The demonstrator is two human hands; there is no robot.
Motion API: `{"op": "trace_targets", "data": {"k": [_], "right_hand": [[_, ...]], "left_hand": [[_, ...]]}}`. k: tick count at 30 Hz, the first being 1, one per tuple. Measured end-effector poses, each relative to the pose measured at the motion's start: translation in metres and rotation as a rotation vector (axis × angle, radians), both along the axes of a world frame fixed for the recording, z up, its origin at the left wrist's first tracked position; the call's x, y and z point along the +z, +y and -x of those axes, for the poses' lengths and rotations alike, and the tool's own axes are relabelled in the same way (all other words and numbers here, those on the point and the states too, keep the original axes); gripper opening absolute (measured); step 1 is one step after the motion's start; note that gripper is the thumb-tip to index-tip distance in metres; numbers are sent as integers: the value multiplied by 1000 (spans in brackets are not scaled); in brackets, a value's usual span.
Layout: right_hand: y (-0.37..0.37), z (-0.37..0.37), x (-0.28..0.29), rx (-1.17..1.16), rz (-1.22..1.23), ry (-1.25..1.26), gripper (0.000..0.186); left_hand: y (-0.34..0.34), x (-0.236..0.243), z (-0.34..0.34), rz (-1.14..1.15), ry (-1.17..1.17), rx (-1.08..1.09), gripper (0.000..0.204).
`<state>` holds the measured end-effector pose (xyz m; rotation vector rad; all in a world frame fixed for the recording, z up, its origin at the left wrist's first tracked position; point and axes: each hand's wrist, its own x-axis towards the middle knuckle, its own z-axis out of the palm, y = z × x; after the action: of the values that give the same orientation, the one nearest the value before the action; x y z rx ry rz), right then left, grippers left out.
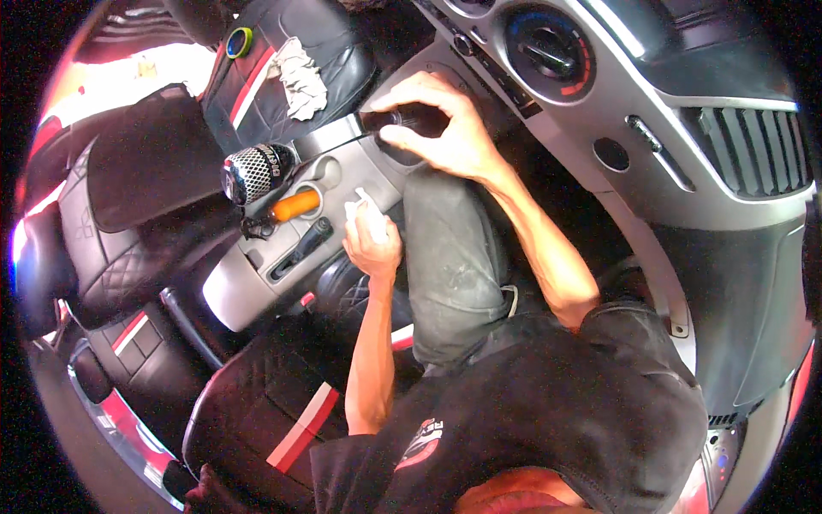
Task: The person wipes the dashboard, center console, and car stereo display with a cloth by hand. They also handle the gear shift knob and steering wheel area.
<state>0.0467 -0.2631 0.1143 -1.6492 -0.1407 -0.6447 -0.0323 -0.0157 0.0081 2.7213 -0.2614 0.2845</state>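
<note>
My right hand point(441, 128) reaches forward to the front of the grey centre console point(342, 167), fingers closed around a small dark rounded object point(402, 120) whose kind I cannot make out. My left hand point(374, 244) is lower, beside my grey trouser leg point(449, 257). It is shut on a crumpled white cloth point(361, 208) that touches the console's side. The chrome mesh gear knob point(257, 171) stands just left of both hands.
An orange cylinder point(295, 204) lies in the console's cup holder, with the black handbrake lever point(301, 247) behind it. A pale rag point(300, 77) lies on the black passenger seat. The dashboard dial point(548, 51) and air vent point(753, 150) are at the upper right.
</note>
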Motion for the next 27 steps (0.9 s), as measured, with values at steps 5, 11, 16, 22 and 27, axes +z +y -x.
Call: {"op": "trace_targets", "data": {"k": [5, 11, 16, 22, 27], "right_hand": [[9, -1, -4, 10, 61, -28, 31], [18, -23, 7, 259, -417, 64, 14], [90, -43, 36, 90, -9, 315, 18], [17, -47, 53, 134, -3, 582, 80], [89, -49, 97, 486, 30, 284, 106]], "left_hand": [[-6, 1, 1, -11, 58, 13, 55], [-5, 4, -5, -56, 40, -14, 53], [29, 36, 3, -265, 136, 64, 50], [2, 9, -4, 130, -118, -111, 43], [19, 6, 18, 126, -85, 34, 48]]}}
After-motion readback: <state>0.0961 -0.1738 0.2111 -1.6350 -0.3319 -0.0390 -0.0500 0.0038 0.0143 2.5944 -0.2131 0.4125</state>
